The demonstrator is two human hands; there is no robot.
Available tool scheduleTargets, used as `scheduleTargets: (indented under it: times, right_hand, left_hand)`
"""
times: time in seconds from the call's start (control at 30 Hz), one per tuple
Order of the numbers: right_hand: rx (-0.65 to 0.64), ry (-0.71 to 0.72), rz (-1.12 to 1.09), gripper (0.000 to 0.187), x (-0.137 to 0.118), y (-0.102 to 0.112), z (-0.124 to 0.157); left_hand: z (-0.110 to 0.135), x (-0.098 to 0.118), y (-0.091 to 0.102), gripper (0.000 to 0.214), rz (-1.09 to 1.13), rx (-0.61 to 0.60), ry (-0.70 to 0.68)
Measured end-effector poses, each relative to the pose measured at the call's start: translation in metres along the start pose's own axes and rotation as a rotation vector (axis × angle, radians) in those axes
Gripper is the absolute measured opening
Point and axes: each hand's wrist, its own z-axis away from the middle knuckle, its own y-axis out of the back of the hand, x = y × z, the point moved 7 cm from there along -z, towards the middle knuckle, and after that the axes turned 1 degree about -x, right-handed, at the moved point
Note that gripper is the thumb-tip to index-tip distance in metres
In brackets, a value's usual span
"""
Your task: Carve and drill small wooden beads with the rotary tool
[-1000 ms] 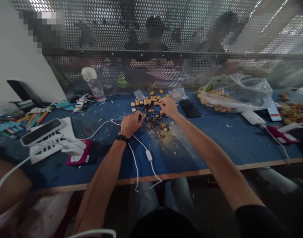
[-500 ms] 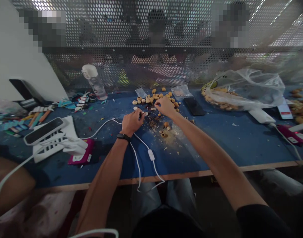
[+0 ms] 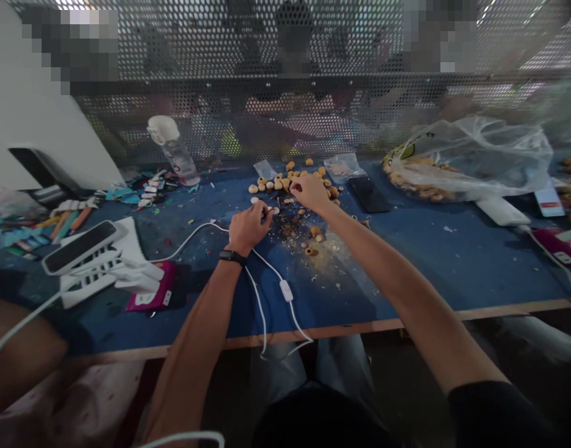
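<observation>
My left hand (image 3: 250,226), with a black band on the wrist, has thumb and index finger pinched together low over the table. A small pale piece (image 3: 275,211) sits right at its fingertips; I cannot tell whether it is held. To the right, my right hand (image 3: 310,191) is also closed in a pinch, and whatever is in it is too small to make out. Beside it lies a heap of small round tan nut-like pieces (image 3: 278,183). Dark crumbs (image 3: 291,228) are scattered between and below the hands, near a hollow tan shell (image 3: 310,251).
A white cable (image 3: 285,290) runs under my left wrist. Around the work lie a dark phone (image 3: 368,194), small clear bags (image 3: 344,167), a large plastic bag of tan pieces (image 3: 425,180), a bottle (image 3: 176,152) and a magenta box (image 3: 155,289). A perforated metal screen (image 3: 248,134) stands behind.
The view has shifted slightly. My right hand stays at the heap, its fingertips moved a little left and up. My left hand keeps its pinch in nearly the same place.
</observation>
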Motion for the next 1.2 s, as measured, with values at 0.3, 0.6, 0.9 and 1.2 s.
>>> scheduleTargets:
  times: [0.3, 0.6, 0.9, 1.2]
  right_hand:
    - [0.065, -0.027, 0.007, 0.018, 0.015, 0.01, 0.017]
    - [0.054, -0.004, 0.005, 0.014, 0.011, 0.012, 0.021]
    - [0.021, 0.053, 0.001, 0.017, 0.01, 0.012, 0.024]
    - [0.087, 0.026, -0.017, 0.014, 0.022, 0.03, 0.033]
  left_hand:
    - [-0.001, 0.0, 0.0, 0.028, 0.016, -0.008, 0.002]
    - [-0.001, 0.0, 0.001, 0.03, 0.007, -0.011, 0.006]
    - [-0.001, 0.0, 0.0, 0.03, 0.001, -0.03, 0.022]
    - [-0.002, -0.001, -0.002, 0.028, -0.003, -0.01, 0.015]
